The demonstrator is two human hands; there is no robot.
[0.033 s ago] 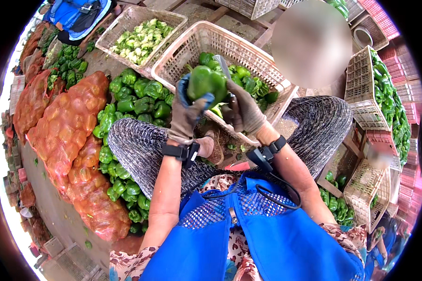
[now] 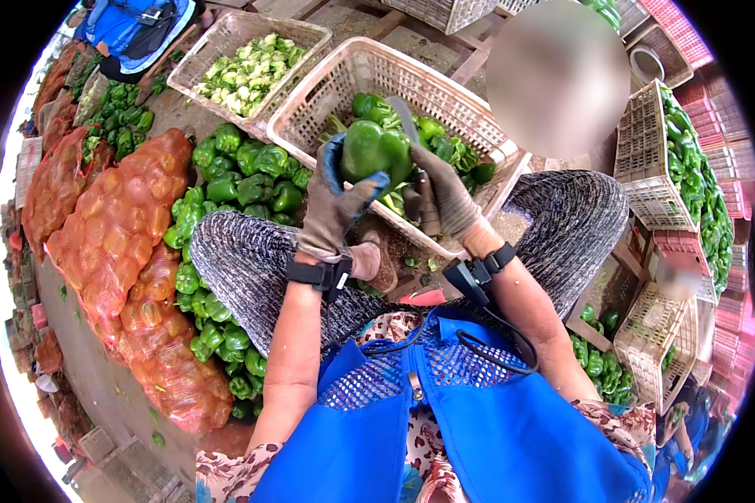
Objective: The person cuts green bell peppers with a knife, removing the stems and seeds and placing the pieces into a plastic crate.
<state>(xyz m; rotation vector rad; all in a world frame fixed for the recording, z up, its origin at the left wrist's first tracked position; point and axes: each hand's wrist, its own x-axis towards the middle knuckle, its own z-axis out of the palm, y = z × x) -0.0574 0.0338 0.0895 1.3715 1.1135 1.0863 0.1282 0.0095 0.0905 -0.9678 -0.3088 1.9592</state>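
My gloved left hand (image 2: 334, 197) grips a large green bell pepper (image 2: 376, 152) from its left side and below, with the fingers wrapped around it. Against the pepper's right side, my gloved right hand (image 2: 445, 189) closes on a knife, whose handle is hidden in the glove. The grey knife blade (image 2: 404, 117) points up and away beside the pepper. Both hands are over the near side of a pale plastic crate (image 2: 310, 113). Inside it, behind the held pepper, lie green pepper pieces (image 2: 457, 152).
To the left, loose green bell peppers (image 2: 256, 168) lie heaped by my left knee, next to orange net sacks (image 2: 113, 230). A second crate (image 2: 184, 71) holds pale green pepper cores. Crates of peppers (image 2: 642, 159) stand on the right. Beyond my crate is a blurred patch (image 2: 558, 80).
The pepper has shifted slightly right in my left hand. The knife blade has moved a little to the right with my right hand. Both grips stay the same.
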